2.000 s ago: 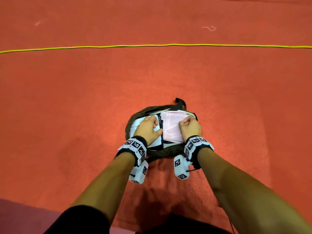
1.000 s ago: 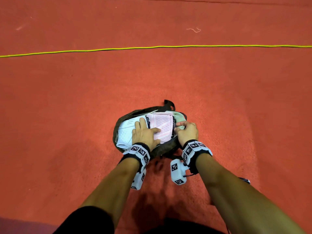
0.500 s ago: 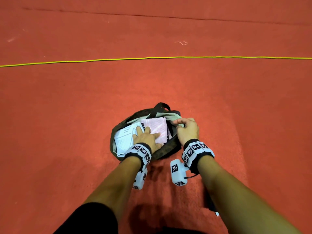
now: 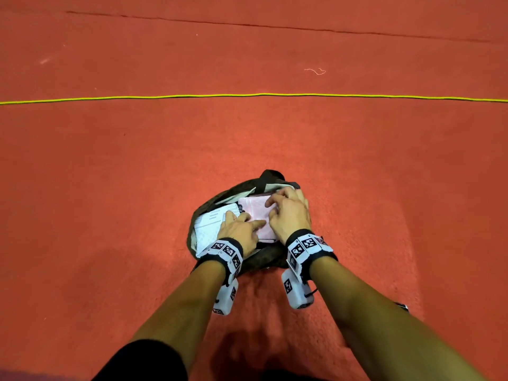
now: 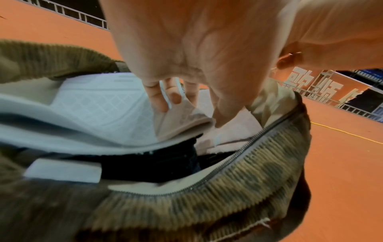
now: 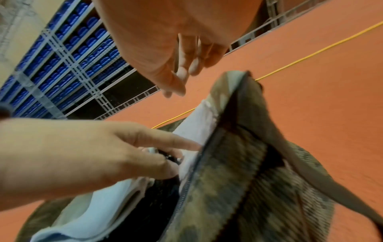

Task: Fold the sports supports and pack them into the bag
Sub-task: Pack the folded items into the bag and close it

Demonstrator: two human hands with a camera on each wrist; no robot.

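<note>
Head view: olive corduroy bag point(image 4: 264, 257) unzipped, white folded support point(image 4: 209, 224) and pink folded support point(image 4: 257, 213) filling its mouth. Left hand point(image 4: 239, 229) flat, fingers straight, on both supports. Right hand point(image 4: 288, 213) loosely spread, pressing the pink one by the bag's right rim.

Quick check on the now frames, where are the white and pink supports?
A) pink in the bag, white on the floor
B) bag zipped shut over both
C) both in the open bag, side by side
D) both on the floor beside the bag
C: the head view shows the white support and the pink support lying side by side inside the open bag, with the left hand and right hand on them.
</note>
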